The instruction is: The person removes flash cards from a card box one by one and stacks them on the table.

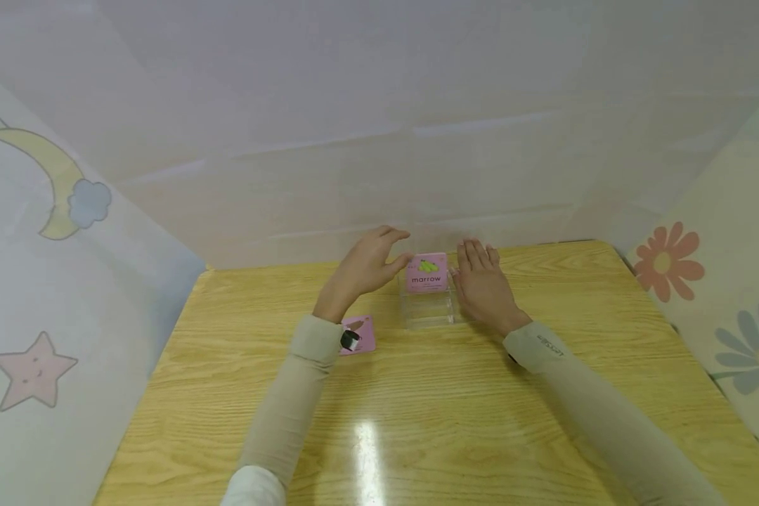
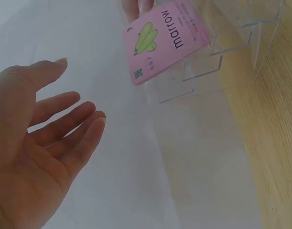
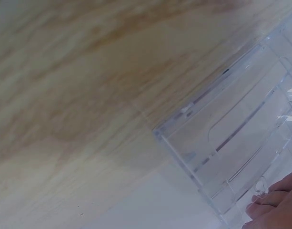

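A pink card (image 1: 426, 273) printed "marrow" with green marrows leans in the rear of a clear plastic tiered holder (image 1: 429, 323). The left wrist view shows this marrow card (image 2: 167, 40) in the stepped holder (image 2: 203, 74). My left hand (image 1: 370, 261) is raised at the holder's left, its fingers loosely bent and holding nothing. At the holder's right side lies my right hand (image 1: 485, 289), fingers extended and thumb near the card. In the right wrist view, fingers of the right hand (image 3: 276, 205) are against or close to the clear holder (image 3: 222, 157); contact is unclear.
Another pink card (image 1: 367, 336) lies on the wooden table (image 1: 417, 407), partly hidden by the dark device on my left wrist. A pale wall (image 1: 329, 176) stands behind the table. Decorated panels flank it, with a moon (image 1: 57, 165) left and flowers (image 1: 669, 261) right.
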The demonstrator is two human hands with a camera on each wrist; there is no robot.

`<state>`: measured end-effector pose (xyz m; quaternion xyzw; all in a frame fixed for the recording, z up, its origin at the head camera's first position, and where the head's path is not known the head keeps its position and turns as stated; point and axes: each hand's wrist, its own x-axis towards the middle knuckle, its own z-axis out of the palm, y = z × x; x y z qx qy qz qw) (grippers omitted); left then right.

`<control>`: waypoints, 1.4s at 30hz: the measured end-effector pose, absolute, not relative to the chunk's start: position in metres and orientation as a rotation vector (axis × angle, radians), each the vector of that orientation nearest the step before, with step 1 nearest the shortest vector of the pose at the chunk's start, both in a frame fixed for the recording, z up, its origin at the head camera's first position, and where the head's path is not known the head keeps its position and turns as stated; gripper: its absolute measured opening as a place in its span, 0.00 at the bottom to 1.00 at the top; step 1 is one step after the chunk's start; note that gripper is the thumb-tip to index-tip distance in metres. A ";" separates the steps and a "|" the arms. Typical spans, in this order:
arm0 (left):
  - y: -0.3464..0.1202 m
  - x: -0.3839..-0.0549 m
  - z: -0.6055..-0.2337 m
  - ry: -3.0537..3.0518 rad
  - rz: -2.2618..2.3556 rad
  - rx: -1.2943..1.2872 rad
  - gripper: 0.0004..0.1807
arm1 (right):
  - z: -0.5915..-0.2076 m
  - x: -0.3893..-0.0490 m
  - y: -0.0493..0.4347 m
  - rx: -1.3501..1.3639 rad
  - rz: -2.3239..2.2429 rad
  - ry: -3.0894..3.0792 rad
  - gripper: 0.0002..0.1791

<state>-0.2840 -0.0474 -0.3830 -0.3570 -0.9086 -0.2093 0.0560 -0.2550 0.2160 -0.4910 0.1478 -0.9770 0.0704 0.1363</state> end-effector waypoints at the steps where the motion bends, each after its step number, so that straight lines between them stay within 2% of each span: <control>1: -0.046 -0.284 -0.384 -2.757 -0.631 -1.085 0.28 | -0.491 -0.255 0.216 0.429 0.203 -2.827 0.35; 10: -0.032 -0.284 -0.390 -2.744 -0.519 -1.111 0.30 | -0.489 -0.256 0.215 0.427 0.186 -2.809 0.35; 29: -0.009 -0.290 -0.421 -2.634 -0.232 -1.168 0.26 | -0.491 -0.256 0.215 0.417 0.179 -2.847 0.35; 42: -0.004 -0.290 -0.439 -2.494 -0.121 -1.197 0.27 | -0.490 -0.254 0.214 0.401 0.207 -2.843 0.35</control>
